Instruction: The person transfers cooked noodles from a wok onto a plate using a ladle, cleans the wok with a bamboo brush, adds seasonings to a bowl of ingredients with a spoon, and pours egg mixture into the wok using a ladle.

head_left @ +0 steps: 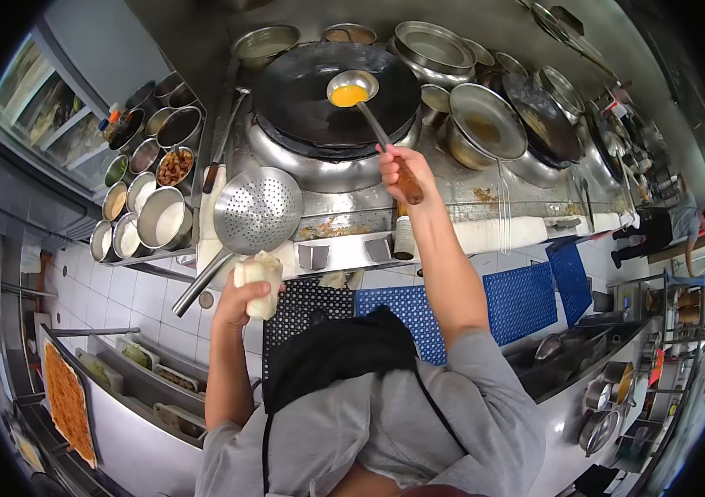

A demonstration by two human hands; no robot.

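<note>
My right hand point(406, 172) is closed around the wooden grip of a ladle point(380, 131). The ladle's bowl hangs over the big black wok point(294, 99) and holds a yellow-orange liquid point(349, 96). A folded pale cloth point(258, 286) is gripped in my left hand point(241, 300), down by the front edge of the stove. Just above that hand, a perforated metal strainer point(258, 209) lies on the edge, its handle pointing down and left. A long-handled tool point(226, 141) with a wooden grip rests left of the wok.
Metal containers of ingredients point(162, 217) crowd the left side. Bowls and pans stand behind the wok, and a mesh strainer point(487, 122) sits on a pot to its right. Blue mats point(518, 296) cover part of the floor. Another person point(684, 222) bends over at far right.
</note>
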